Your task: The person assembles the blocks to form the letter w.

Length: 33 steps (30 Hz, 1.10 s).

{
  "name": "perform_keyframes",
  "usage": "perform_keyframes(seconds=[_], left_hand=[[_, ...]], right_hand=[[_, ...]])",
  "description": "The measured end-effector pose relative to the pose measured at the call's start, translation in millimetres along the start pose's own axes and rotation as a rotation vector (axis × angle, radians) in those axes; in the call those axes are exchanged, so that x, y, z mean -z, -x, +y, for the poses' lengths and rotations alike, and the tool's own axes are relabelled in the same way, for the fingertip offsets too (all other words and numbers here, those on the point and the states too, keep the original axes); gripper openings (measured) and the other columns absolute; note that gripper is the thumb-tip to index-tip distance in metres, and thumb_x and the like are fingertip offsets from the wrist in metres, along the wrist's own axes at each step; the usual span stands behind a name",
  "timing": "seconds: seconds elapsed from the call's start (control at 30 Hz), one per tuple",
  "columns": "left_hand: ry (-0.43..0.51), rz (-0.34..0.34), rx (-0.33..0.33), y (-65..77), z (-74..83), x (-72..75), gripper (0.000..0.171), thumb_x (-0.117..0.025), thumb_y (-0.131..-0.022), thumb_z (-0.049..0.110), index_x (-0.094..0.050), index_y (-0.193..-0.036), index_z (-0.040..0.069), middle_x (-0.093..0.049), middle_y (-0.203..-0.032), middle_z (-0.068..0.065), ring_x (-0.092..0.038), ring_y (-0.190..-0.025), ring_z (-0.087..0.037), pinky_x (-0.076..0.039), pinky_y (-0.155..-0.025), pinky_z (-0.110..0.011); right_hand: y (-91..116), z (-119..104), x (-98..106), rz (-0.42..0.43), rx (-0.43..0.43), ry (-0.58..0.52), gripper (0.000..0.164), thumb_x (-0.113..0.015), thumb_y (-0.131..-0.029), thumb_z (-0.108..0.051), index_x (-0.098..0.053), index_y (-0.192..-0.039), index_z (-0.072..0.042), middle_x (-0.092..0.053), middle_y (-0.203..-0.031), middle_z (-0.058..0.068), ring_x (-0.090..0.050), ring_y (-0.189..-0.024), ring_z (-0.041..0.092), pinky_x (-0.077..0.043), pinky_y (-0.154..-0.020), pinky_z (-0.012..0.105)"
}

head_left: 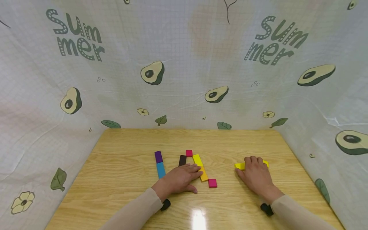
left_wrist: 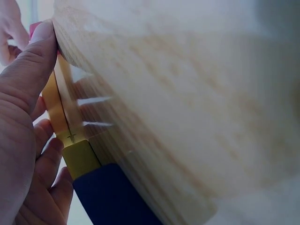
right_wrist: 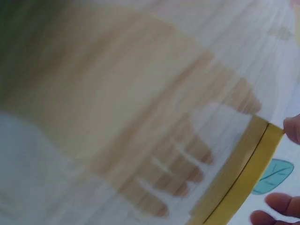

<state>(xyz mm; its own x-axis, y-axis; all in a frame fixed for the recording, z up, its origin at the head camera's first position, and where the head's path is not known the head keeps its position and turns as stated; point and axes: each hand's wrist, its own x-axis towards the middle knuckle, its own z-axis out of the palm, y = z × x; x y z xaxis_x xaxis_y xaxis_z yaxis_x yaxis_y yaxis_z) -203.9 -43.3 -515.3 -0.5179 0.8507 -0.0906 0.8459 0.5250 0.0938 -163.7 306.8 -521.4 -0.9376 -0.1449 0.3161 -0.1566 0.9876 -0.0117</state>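
On the wooden table, my left hand (head_left: 181,179) lies with fingers extended, its fingertips on an orange block (head_left: 203,174) that joins a yellow block (head_left: 197,159) end to end. A black block (head_left: 182,160) sticks out beyond these fingers, partly covered by them. In the left wrist view, a dark block (left_wrist: 115,197) is close to the camera. My right hand (head_left: 255,175) holds a long yellow bar (head_left: 239,166), with the thumb by its left end and the fingers bent over its far side. The right wrist view shows the bar (right_wrist: 251,173) mirrored in the glossy tabletop.
A purple block (head_left: 158,157) and a blue block (head_left: 161,170) form a line left of the left hand. One pink square (head_left: 188,153) sits behind the yellow block, another pink square (head_left: 212,183) in front of the orange one. Patterned cloth (head_left: 184,95) surrounds the table (head_left: 126,143).
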Motion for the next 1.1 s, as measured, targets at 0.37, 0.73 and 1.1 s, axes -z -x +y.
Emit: perform_keyframes(seconds=[0.37, 0.73, 1.1], left_hand=[[0.006, -0.002, 0.001, -0.2, -0.3, 0.0, 0.075, -0.056, -0.102, 0.06, -0.043, -0.163, 0.02, -0.04, -0.169, 0.001, -0.036, -0.157, -0.017, -0.029, -0.129, -0.033], [0.008, 0.002, -0.001, 0.2, 0.2, -0.1, 0.074, -0.056, -0.102, 0.06, -0.043, -0.163, 0.019, -0.041, -0.169, 0.0, -0.036, -0.157, -0.017, -0.028, -0.129, -0.032], [-0.018, 0.011, -0.006, -0.2, 0.3, -0.9, 0.074, -0.056, -0.102, 0.061, -0.044, -0.162, 0.019, -0.042, -0.168, 0.0, -0.037, -0.157, -0.017, -0.029, -0.129, -0.032]], right_hand=[[-1.7, 4.6, -1.0, -0.053, -0.034, -0.09, 0.052, -0.079, -0.091, -0.037, -0.059, -0.112, 0.006, -0.062, -0.105, 0.025, -0.058, -0.092, 0.044, -0.053, -0.08, 0.057], [-7.2, 15.0, -0.4, -0.064, -0.08, -0.093, 0.074, -0.08, -0.085, -0.051, -0.06, -0.124, 0.009, -0.06, -0.119, 0.03, -0.05, -0.112, 0.051, -0.041, -0.089, 0.064], [-7.4, 25.4, 0.0, -0.142, -0.121, -0.02, 0.085, -0.074, -0.085, -0.068, -0.063, -0.112, 0.011, -0.058, -0.11, 0.03, -0.049, -0.101, 0.048, -0.039, -0.081, 0.059]])
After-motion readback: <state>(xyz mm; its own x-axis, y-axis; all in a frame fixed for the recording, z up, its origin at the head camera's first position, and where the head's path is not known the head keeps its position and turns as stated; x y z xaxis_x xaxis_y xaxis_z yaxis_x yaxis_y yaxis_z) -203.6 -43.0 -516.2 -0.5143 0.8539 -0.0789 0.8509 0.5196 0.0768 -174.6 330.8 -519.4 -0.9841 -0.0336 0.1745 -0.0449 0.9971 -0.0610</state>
